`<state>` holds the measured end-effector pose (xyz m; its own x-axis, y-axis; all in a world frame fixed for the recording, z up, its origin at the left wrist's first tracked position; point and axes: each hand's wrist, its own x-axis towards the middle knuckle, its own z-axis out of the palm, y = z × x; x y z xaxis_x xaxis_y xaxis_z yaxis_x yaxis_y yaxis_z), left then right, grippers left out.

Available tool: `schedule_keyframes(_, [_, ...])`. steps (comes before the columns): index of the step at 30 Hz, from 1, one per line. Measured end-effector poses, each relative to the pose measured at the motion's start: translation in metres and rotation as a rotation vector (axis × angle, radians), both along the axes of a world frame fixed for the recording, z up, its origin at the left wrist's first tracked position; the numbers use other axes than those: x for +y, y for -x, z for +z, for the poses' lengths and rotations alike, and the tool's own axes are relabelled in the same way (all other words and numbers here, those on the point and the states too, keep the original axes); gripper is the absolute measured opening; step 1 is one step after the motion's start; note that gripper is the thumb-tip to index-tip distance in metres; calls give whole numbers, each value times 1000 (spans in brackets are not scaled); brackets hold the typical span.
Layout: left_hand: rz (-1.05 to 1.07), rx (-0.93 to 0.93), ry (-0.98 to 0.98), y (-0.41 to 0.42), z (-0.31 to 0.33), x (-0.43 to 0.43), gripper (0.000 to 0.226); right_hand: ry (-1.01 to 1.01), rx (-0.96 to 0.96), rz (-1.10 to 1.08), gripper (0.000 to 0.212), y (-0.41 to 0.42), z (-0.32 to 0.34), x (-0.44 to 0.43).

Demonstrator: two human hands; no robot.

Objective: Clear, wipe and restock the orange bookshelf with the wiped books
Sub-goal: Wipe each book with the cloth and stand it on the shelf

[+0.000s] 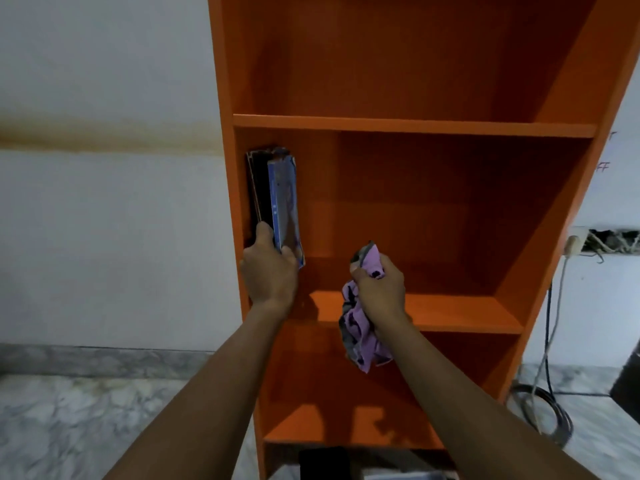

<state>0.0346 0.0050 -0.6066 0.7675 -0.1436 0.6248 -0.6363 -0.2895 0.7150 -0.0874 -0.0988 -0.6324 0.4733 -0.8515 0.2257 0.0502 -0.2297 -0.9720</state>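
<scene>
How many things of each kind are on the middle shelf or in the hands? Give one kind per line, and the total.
Books, upright at the shelf's left end, left hand on them: at least 2, exact number unclear
Purple cloth, in right hand: 1
Total: at least 3

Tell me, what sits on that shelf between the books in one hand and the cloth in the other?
Nothing: in the head view the orange shelf board between the books and the purple cloth is bare.
</scene>
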Motion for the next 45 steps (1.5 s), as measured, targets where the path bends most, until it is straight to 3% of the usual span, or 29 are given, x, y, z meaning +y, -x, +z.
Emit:
schedule_keyframes(4, [70, -13, -20, -4, -1, 6, 22, -24, -7, 15, 51, -9, -14, 13])
schedule_keyframes(8, [88, -39, -78, -7, 0, 11, 32, -35, 5, 23, 41, -6, -23, 16])
schedule_keyframes(12, [80, -39, -163, -7, -3, 13, 41, -59, 22, 2, 58, -4, -23, 23])
schedule_keyframes(15, [68, -28, -201, -8, -9, 16, 45, -23, 15, 2, 52, -2, -25, 26])
schedule_keyframes(19, [42, -15, -199, 9, -18, 25, 40, 13, 21, 25, 29, 9, -30, 33])
schedule_keyframes(22, [1, -5, -242, 37, -38, 39, 30, 23, 11, 51, 41, 34, -41, 46])
schedule_keyframes(25, [-132, 41, -287, 79, -78, 50, 17, 40, 37, 5, 39, 75, -66, 61])
schedule_keyframes(28, [-300, 227, -360, 137, -143, 63, 12, -46, 144, -98, 36, 124, -120, 70])
schedule_keyframes(31, [-507, 464, -550, 185, -213, 71, 12, -243, 344, -224, 54, 172, -178, 69])
schedule_keyframes(34, [-582, 747, -696, 228, -283, 78, 13, -402, 455, -304, 24, 218, -234, 67])
schedule_keyframes(36, [-585, 934, -758, 245, -322, 83, 19, -515, 491, -360, 54, 237, -261, 68])
schedule_keyframes(38, [-585, 1117, -787, 254, -352, 86, 41, -529, 564, -369, 76, 247, -279, 70])
schedule_keyframes(42, [-546, 1315, -628, 251, -382, 76, 62, -373, 759, -244, 62, 264, -312, 68])
schedule_keyframes(45, [-473, 1332, -505, 246, -396, 62, 35, -271, 906, -125, 63, 276, -339, 65])
